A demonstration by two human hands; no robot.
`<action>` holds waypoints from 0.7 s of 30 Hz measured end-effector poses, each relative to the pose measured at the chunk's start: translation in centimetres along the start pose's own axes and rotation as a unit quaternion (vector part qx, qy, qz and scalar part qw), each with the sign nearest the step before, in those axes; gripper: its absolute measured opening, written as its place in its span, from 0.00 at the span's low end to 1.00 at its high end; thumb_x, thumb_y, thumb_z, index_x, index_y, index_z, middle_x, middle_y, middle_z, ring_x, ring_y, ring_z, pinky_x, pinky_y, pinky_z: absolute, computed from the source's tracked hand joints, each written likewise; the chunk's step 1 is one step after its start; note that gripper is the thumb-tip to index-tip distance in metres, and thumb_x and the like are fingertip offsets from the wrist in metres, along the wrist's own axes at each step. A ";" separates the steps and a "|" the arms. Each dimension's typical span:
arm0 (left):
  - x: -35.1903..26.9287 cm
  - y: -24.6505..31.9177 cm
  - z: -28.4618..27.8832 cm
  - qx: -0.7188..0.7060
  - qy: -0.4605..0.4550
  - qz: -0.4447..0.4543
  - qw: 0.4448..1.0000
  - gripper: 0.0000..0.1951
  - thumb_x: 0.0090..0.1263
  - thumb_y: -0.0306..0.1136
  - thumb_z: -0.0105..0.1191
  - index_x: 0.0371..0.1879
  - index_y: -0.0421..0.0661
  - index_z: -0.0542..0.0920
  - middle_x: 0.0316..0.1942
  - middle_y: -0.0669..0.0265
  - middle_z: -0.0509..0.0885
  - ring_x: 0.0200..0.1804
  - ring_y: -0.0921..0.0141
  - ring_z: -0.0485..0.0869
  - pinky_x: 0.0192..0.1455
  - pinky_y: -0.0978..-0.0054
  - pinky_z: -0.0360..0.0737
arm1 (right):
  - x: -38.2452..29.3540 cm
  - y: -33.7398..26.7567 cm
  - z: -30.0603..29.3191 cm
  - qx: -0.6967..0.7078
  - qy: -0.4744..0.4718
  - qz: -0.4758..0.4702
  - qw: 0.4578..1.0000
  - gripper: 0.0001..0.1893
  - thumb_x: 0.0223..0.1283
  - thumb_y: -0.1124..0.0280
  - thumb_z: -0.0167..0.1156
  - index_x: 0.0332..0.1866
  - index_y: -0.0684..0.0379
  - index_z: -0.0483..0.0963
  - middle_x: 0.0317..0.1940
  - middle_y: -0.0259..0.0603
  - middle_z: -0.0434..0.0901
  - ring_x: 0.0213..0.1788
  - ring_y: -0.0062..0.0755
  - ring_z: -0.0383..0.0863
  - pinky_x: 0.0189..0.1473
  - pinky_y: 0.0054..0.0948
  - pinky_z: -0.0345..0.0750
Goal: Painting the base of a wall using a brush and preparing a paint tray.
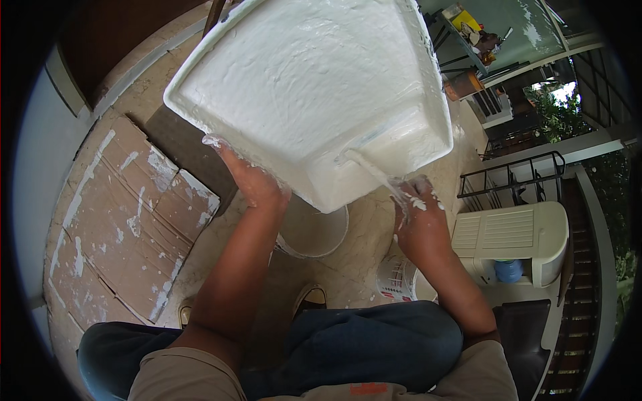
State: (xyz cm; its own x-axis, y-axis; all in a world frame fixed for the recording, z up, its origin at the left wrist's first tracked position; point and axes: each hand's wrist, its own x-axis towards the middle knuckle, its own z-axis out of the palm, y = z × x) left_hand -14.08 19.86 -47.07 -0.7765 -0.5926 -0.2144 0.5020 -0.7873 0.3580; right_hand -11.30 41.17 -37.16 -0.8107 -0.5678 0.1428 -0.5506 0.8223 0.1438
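Observation:
A large paint tray (301,90), thickly coated in white paint, is held up in front of me. Its lower corner points towards me, over a round bucket (321,235) on the floor. My left hand (251,175) grips the tray's left rim, thumb on top and smeared with paint; the fingers beneath are hidden. In my right hand (419,210) is the paint-covered handle of a hand tool (368,165). The tool's far end lies in the tray's deep well, too coated to name exactly. Paint spots my right knuckles.
Paint-spattered cardboard (125,225) covers the floor at left. A printed paint bucket (396,278) stands near my right knee. Further right are a cream plastic cabinet (506,230), a black metal rack (511,180) and a dark chair (521,336). A cluttered workbench (471,45) is at upper right.

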 end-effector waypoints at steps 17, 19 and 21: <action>0.5 0.0 -1.0 -0.041 -0.035 -0.012 0.998 0.33 0.70 0.61 0.30 0.68 0.52 0.53 0.66 0.64 0.59 0.67 0.62 0.60 0.69 0.61 0.55 | 1.1 -2.0 2.3 0.033 -0.027 0.004 0.999 0.16 0.55 0.74 0.55 0.50 0.62 0.72 0.47 0.52 0.70 0.49 0.50 0.75 0.48 0.42 0.74; 0.6 -0.1 -1.2 -0.041 -0.039 -0.017 0.998 0.33 0.70 0.60 0.30 0.68 0.53 0.54 0.66 0.64 0.59 0.67 0.62 0.59 0.69 0.61 0.55 | 1.1 -2.1 2.7 0.050 -0.046 0.008 0.998 0.16 0.56 0.74 0.54 0.50 0.62 0.72 0.47 0.52 0.70 0.49 0.50 0.75 0.47 0.43 0.74; 0.6 -0.3 -1.2 -0.036 -0.038 -0.002 0.999 0.33 0.70 0.60 0.30 0.68 0.53 0.54 0.65 0.64 0.59 0.66 0.62 0.60 0.69 0.62 0.55 | 1.1 -2.0 3.1 0.020 -0.055 -0.008 0.998 0.15 0.56 0.73 0.54 0.50 0.62 0.72 0.48 0.52 0.69 0.49 0.49 0.74 0.47 0.43 0.74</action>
State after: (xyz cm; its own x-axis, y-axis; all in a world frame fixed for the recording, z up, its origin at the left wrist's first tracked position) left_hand -14.25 19.52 -48.38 -0.8031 -0.5777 -0.1456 0.5236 -0.8010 0.2902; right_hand -11.66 39.01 -40.31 -0.8171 -0.5757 0.0313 -0.5701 0.8148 0.1056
